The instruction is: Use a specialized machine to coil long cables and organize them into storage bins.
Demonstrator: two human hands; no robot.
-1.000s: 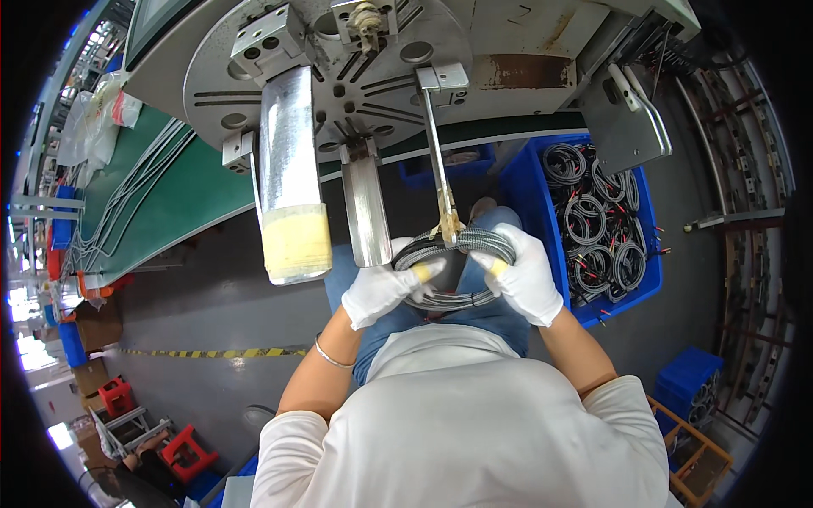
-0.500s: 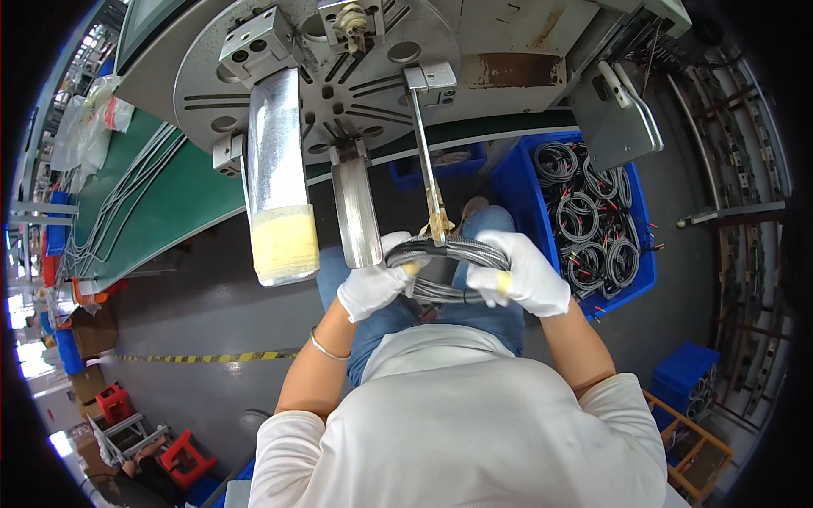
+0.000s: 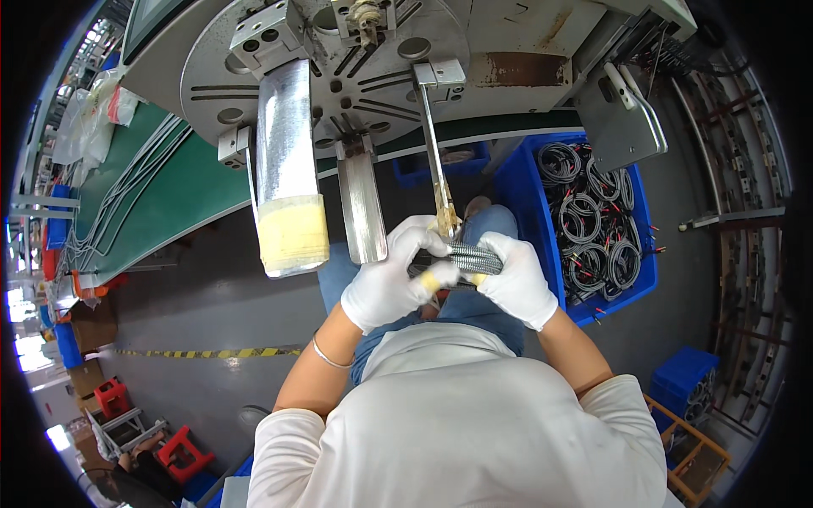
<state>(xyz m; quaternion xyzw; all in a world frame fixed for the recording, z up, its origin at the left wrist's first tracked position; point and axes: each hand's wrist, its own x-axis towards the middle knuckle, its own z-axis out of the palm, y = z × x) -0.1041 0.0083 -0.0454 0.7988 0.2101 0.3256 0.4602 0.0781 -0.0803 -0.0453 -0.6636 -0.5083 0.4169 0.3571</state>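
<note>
Above my lap a coil of grey cable (image 3: pixel 471 259) is held between both gloved hands. My left hand (image 3: pixel 391 275), in a white glove with yellow on a fingertip, is closed round the coil's left side. At its right side my right hand (image 3: pixel 518 281), gloved the same way, grips the bundled loops. The thin metal arm (image 3: pixel 436 169) of the round machine plate (image 3: pixel 339 85) reaches down to the coil; its tip is beside my left fingers, and I cannot tell whether they touch. Part of the coil is hidden by my fingers.
Left of my hands hang a wide metal arm wrapped in yellow tape (image 3: pixel 292 233) and a narrower curved one (image 3: pixel 364 207). A blue crate (image 3: pixel 525 182) with several coiled cables stands at the right. Long grey cables (image 3: pixel 114 199) lie on the green table (image 3: pixel 199 203).
My left hand has moved up and over the coil, covering more of it. My hands are closer together, and the coil shows as a shorter, tighter bundle. The view has shifted slightly.
</note>
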